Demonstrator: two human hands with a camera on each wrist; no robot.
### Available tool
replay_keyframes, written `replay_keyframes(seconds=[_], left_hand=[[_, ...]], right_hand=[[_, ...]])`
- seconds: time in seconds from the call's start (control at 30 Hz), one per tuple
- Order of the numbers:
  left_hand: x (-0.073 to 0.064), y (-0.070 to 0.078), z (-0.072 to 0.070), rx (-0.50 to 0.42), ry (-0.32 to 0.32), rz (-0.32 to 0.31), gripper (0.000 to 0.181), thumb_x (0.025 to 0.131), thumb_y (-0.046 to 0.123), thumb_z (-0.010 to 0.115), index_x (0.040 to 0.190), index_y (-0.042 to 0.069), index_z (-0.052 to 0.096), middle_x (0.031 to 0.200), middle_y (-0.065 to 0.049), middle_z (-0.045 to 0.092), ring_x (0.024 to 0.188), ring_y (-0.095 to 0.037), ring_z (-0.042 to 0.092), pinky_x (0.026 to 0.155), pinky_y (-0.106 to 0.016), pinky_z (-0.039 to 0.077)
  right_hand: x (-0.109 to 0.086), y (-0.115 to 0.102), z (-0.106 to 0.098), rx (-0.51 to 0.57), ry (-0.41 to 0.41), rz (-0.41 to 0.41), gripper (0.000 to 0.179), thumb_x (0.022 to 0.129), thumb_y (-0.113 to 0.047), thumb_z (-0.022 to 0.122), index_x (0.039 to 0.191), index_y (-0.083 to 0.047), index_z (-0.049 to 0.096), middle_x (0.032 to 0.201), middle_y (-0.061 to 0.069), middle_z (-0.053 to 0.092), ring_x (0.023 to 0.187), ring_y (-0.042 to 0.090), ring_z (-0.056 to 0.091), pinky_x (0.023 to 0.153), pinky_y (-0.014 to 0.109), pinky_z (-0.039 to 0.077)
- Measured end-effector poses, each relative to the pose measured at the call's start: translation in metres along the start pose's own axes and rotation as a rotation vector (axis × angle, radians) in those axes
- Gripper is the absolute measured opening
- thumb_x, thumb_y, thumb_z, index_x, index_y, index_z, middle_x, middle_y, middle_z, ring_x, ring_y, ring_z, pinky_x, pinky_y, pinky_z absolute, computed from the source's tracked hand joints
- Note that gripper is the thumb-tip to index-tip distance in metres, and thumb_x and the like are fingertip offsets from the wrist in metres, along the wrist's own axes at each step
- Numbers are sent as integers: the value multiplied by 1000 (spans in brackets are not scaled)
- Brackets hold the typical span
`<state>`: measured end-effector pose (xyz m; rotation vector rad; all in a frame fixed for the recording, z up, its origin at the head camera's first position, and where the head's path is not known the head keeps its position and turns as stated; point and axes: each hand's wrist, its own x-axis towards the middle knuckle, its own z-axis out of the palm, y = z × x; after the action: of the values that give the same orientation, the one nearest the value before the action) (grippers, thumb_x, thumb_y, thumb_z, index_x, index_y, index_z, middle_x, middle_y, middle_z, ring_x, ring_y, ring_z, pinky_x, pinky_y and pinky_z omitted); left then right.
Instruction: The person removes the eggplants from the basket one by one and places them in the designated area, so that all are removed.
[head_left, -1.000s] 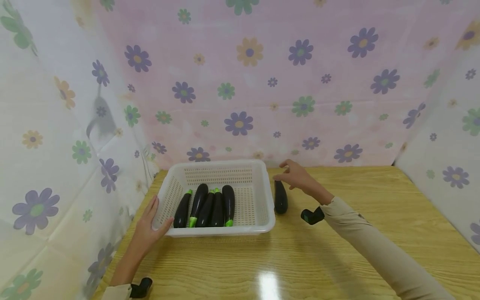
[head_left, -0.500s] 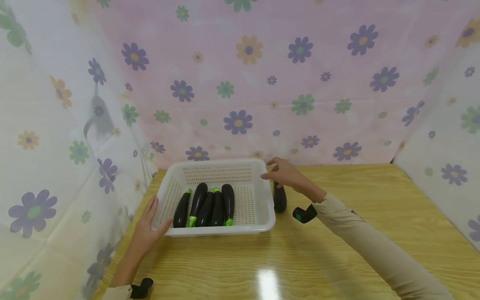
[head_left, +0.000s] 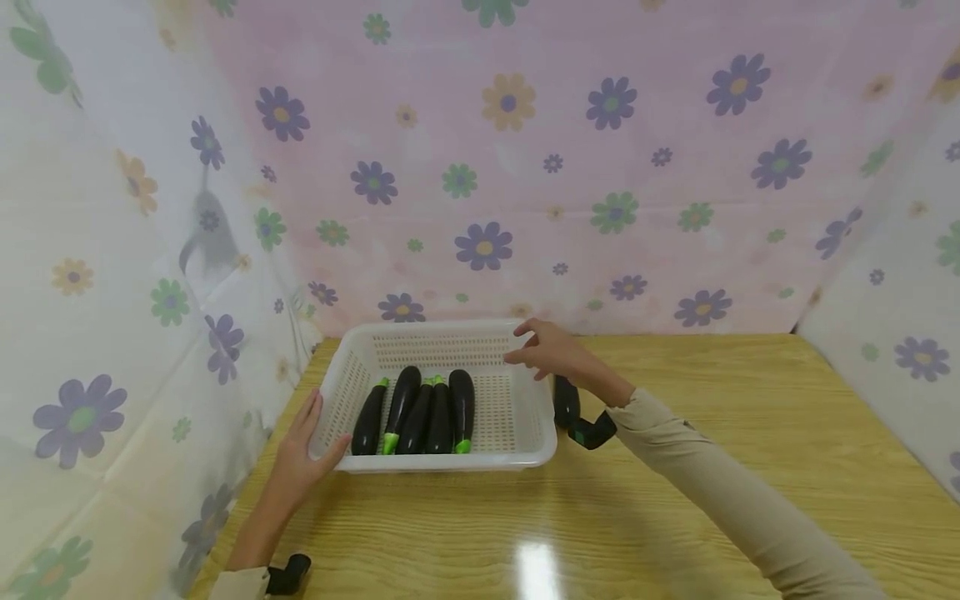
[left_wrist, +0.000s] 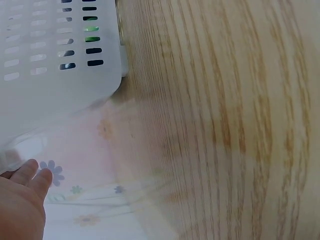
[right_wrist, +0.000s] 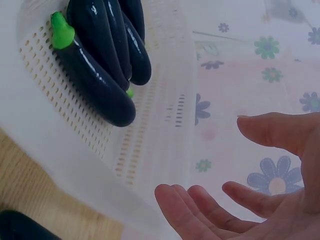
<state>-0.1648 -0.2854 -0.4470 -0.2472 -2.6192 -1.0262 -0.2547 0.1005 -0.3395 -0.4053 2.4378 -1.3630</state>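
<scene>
A white perforated plastic basket (head_left: pixel 517 457) sits on the wooden table with several dark eggplants (head_left: pixel 461 408) lying side by side in it. My left hand (head_left: pixel 296 462) rests at the basket's near left corner, fingers along the left side and thumb across the corner. In the left wrist view, the left fingers (left_wrist: pixel 31 172) touch the rim. Above the basket's right end is my right hand (head_left: pixel 555 352), its fingers and thumb spread with nothing between them. One more eggplant (head_left: pixel 567 407) lies outside, against the right wall, partly hidden by the right hand and the wrist camera.
The wooden table (head_left: pixel 675 467) extends in front and to the right of the basket. Flowered cloth (head_left: pixel 555 208) hangs close behind it, with more cloth at both sides. Black cameras (head_left: pixel 592 430) are worn on the wrists.
My right hand has moved left from over the outside eggplant to above the basket's right end, holding nothing. The left hand, basket and eggplants stay in place; the head view shifts slightly.
</scene>
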Motion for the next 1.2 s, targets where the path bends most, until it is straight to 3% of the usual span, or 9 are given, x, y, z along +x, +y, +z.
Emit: replay_keyframes(seconds=[0.17, 0.33, 0.73, 1.0, 1.2], left_hand=[[-1, 0, 1, 2, 12, -7, 81, 78, 35, 63, 141, 14, 16, 146, 2, 11, 127, -33, 23, 90, -55, 31], [-2, -3, 3, -5, 1, -15, 82, 79, 36, 63, 141, 13, 16, 146, 3, 10, 129, -31, 18, 93, -56, 27], [-1, 0, 0, -1, 0, -24, 81, 79, 36, 62, 142, 16, 16, 146, 5, 10, 129, -31, 19, 92, -57, 27], [1, 0, 0, 2, 0, -23, 80, 80, 36, 62, 142, 15, 16, 146, 5, 9, 129, -31, 18, 92, -57, 27], [0, 0, 1, -4, 4, -20, 81, 79, 36, 62, 142, 14, 15, 146, 3, 10, 128, -32, 19, 92, -57, 27]], right_hand=[[7, 2, 10, 6, -19, 13, 52, 79, -31, 64, 122, -11, 42, 100, 7, 58, 83, 21, 57, 70, 40, 49], [14, 9, 19, 32, -47, 35, 53, 77, -32, 66, 120, -12, 43, 100, 6, 56, 83, 22, 56, 70, 41, 48], [28, 4, 38, 69, -94, 55, 52, 79, -26, 65, 121, -6, 42, 117, 13, 43, 86, 26, 51, 66, 41, 49], [38, 5, 48, 72, -87, 86, 59, 77, -26, 66, 123, -2, 39, 107, 11, 45, 84, 32, 52, 66, 43, 49], [44, 9, 55, 77, -95, 91, 60, 77, -27, 66, 122, 1, 39, 108, 13, 45, 84, 33, 54, 66, 43, 49]])
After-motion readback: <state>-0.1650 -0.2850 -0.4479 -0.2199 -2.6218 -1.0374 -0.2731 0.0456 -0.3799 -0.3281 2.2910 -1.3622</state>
